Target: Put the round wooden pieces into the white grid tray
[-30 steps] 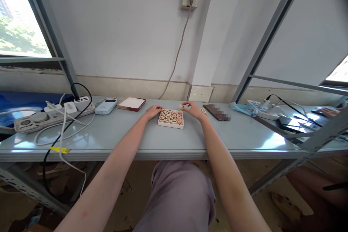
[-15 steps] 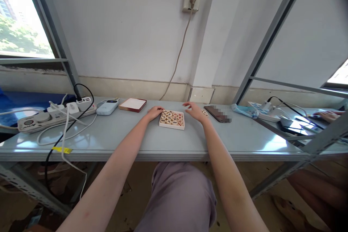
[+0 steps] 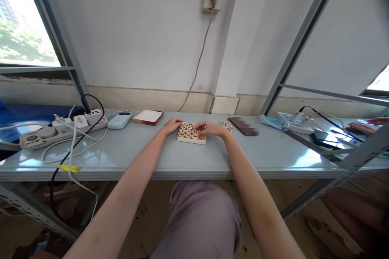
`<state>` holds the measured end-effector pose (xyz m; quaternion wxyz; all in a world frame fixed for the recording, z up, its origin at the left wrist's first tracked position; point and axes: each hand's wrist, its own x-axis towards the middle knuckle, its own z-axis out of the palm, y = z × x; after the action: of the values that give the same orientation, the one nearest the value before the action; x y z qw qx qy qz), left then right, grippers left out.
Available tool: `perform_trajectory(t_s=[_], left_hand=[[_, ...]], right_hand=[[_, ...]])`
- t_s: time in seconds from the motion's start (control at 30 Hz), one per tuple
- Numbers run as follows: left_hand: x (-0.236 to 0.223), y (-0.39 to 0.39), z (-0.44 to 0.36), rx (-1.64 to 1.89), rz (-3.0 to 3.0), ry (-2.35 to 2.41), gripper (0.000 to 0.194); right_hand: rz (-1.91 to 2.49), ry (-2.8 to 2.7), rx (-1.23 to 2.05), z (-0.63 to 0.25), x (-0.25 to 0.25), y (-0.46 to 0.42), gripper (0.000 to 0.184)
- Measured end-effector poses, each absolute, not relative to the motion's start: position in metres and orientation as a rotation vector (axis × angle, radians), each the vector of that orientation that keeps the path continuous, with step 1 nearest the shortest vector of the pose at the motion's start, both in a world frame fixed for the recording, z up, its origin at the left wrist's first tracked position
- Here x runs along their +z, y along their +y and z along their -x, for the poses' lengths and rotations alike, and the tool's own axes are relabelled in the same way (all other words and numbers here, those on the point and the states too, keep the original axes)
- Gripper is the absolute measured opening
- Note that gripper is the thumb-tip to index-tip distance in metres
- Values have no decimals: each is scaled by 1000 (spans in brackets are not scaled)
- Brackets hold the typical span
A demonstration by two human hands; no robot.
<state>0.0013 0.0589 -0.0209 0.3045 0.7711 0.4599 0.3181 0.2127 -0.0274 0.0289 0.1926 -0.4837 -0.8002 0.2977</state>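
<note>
A small white open box (image 3: 191,141) on the table holds rows of round Chinese chess pieces (image 3: 186,130), cream discs with dark and red characters. My left hand (image 3: 174,124) is closed on the box's left edge, fingertips at its upper left corner. Over the box's right half, my right hand (image 3: 207,128) reaches in with thumb and fingers closed on a piece, though the fingers largely hide it. Several loose Chinese chess pieces (image 3: 226,126) lie on the table just beyond my right wrist.
A phone (image 3: 243,126) lies right of the loose pieces, with blue plastic packaging (image 3: 274,123) beyond. To the left are a dark red box lid (image 3: 148,117), a pale blue device (image 3: 120,120) and a power strip (image 3: 63,128) with cables hanging over the table edge.
My right hand has moved left from beside the box onto the pieces in its right half, uncovering more of the loose pieces. My left hand has stayed at the box's left edge.
</note>
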Motion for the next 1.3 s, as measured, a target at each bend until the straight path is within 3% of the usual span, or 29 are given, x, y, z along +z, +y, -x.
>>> perform_trajectory(t_s=[0.13,0.3,0.6,0.8,1.03,1.13,1.3], left_hand=[[-20,58,-1,841,-2053,1219,32],[-20,57,-2,833,-2058,1217,32],[-20,57,-1,830,-2056,1219,33],[-19,55,-2,828,-2069,1234,34],[-18,55,-1,822,-2086,1235,34],[-19,56,-2,817,-2095,1238,34],[-18,55,-2,811,-2115,1244,33]], right_hand=[[1474,-2028,498,-236,36,-32,36],[2085,-1762,31,-272,32,-34,35],[2297,-1932,-50,-251,20,-30,43],[2292,-1982,-53,-264,21,-30,25],[2331,-1764,-265,-268,19,-29,34],[1954,-1935,-3,-251,25,-30,32],[1295,-2326,808,-214,32,-34,35]])
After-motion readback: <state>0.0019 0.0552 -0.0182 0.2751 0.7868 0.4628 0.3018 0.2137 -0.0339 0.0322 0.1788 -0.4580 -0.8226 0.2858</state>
